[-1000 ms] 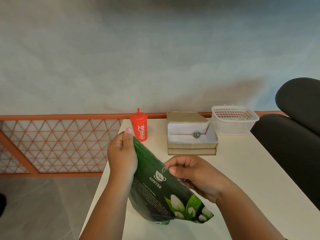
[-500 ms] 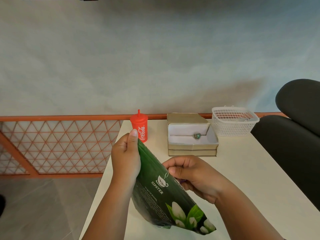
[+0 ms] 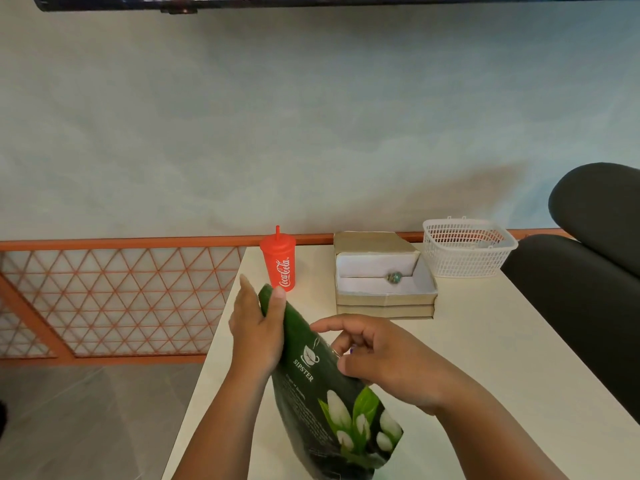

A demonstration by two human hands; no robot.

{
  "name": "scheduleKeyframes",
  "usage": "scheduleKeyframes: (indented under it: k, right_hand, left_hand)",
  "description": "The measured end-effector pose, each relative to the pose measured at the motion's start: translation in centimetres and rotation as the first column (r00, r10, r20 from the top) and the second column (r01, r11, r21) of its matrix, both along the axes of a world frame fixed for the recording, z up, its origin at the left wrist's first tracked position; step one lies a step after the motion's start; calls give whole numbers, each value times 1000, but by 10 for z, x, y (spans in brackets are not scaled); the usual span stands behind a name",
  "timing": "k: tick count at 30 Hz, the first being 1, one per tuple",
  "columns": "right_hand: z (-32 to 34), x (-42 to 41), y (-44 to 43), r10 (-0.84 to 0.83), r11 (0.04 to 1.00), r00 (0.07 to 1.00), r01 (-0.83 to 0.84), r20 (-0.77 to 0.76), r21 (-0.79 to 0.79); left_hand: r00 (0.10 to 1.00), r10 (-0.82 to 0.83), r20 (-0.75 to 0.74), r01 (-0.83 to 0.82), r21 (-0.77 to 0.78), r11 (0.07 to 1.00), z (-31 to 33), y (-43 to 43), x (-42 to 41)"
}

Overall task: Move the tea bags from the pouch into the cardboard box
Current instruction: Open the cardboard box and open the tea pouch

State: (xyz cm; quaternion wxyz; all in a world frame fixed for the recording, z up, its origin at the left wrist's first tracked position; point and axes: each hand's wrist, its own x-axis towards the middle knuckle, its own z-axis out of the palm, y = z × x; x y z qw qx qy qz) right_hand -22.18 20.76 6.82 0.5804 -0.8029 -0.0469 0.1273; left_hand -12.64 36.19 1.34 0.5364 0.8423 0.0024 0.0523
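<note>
Left hand [image 3: 254, 327] is gripping the green pouch [image 3: 311, 375] by its top corner, tilting it over the table [image 3: 485, 341], short of the open cardboard box [image 3: 384, 299]. Right hand [image 3: 384, 365] is hovering at the pouch mouth with its thumb on the front (can't tell if it's pinching anything). The pouch is looking light, floppy and slick, so I'm guessing the stiffer seam edges are the place to hold.

Pouch [image 3: 311, 368] is over the near-left part of the table [image 3: 485, 341], between my hands: left hand [image 3: 254, 327] grips its top edge, right hand [image 3: 388, 362] sits on its right edge. Cup [image 3: 278, 261] stands behind the pouch. Cardboard box [image 3: 384, 299] is right of the cup, with a small round object [image 3: 394, 277] in it. Basket [image 3: 467, 251] is just right of the box. Chair [image 3: 588, 271] is right of the table.
</note>
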Motion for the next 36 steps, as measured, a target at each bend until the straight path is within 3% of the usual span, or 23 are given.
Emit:
scheduleKeyframes:
  k: [5,9,14,19,20,22,24,27,31,36]
  right_hand:
    - [-2,2,1,-46,999,999,46,28,-9]
    - [2,4,-6,-174,984,984,175,26,-24]
    - [-3,9,-18,-230,912,942,296,243,-284]
    - [-14,19,-17,-296,804,842,475,452,-358]
    - [-15,21,-16,-307,785,820,505,484,-359]
    - [-17,23,-14,-319,743,785,556,532,-374]
    - [-17,24,-11,-300,709,758,583,580,-396]
    - [-16,24,-11,-255,669,734,604,630,-433]
    - [-16,24,-20,-266,591,719,647,642,-481]
    - [-24,26,-21,-253,579,689,670,679,-464]
  left_hand:
    - [946,-323,-15,324,23,946,-1,-9,-14]
    - [801,-589,-102,570,-168,804,-2,-8,-27]
    - [678,-720,-146,670,-279,688,13,2,-29]
    - [540,-839,-70,786,-316,532,11,10,-27]
    - [548,-833,-78,781,-309,542,11,11,-28]
    - [668,-743,-26,720,-230,655,8,9,-30]
    - [817,-567,102,576,-175,798,11,6,-32]
    - [923,-326,204,369,-226,902,15,7,-30]
    - [955,-173,239,227,-221,949,22,15,-18]
    - [933,-351,84,361,-227,905,12,1,-20]
